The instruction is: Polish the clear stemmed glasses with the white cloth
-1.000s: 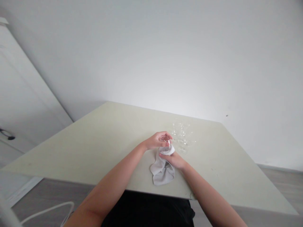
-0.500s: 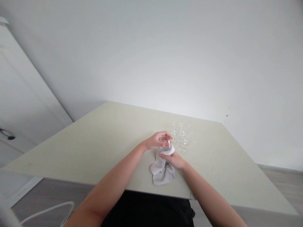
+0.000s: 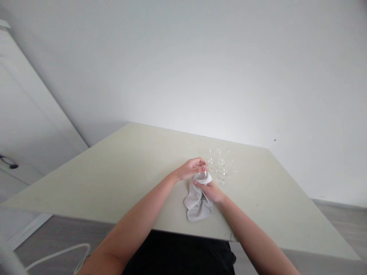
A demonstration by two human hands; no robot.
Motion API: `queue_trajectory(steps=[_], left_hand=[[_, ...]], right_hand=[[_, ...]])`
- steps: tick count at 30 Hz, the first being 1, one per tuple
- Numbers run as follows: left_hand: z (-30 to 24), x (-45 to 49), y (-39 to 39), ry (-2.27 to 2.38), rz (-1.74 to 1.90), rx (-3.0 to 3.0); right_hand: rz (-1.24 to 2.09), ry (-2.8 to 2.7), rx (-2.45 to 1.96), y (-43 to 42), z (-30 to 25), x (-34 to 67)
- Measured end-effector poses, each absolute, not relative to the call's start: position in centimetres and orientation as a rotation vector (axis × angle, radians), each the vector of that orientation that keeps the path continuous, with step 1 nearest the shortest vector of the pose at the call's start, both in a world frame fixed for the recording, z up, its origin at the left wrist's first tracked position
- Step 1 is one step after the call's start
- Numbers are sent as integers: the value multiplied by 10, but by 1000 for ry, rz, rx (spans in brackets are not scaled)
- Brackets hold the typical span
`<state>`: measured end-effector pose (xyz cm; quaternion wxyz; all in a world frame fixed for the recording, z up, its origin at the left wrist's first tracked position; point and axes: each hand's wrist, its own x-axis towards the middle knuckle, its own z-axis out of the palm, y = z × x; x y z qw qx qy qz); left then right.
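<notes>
A clear drinking glass (image 3: 202,175) is held between my two hands above the table. My left hand (image 3: 192,169) grips it near the upper end, thumb on the near side and fingers behind. Around its lower part is a light grey cloth (image 3: 198,206), which hangs in folds toward the table's front edge. My right hand (image 3: 210,191) holds the cloth against the glass, its thumb lying on top and the other fingers mostly hidden behind. Just beyond my right hand stand several clear glasses (image 3: 220,162), hard to separate by outline.
The pale table (image 3: 137,164) reaches back to a white wall (image 3: 200,68). On the left is a white cabinet (image 3: 31,110) with a dark handle (image 3: 9,162). A white cable (image 3: 60,253) loops below the table at lower left.
The glass and my left hand have shifted slightly, and more of the glass shows below my left thumb. The hanging cloth has swung a little to the right and up.
</notes>
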<state>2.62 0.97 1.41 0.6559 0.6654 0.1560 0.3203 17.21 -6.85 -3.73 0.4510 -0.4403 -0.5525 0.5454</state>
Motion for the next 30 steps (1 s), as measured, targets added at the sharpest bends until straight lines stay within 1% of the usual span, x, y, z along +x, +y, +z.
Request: queue_trajectory(steps=[10,18,22,27,30], left_hand=[[10,26,15,481,770,1570],[17,18,9,240,668,1507],[15,21,10,342,742,1522],[13,22,13,548,926,1797],[13,21,13,567,955,1909]], right_hand=[[1315,-1351,-1087,-66,-41,171],[1447,-1244,-1089,-71,-45,169],[1373,-1284,-1105,-69,-44,170],[1178,-1436,-1077,-65,-42,169],[1160,-1479,-1064,-64,-41,168]])
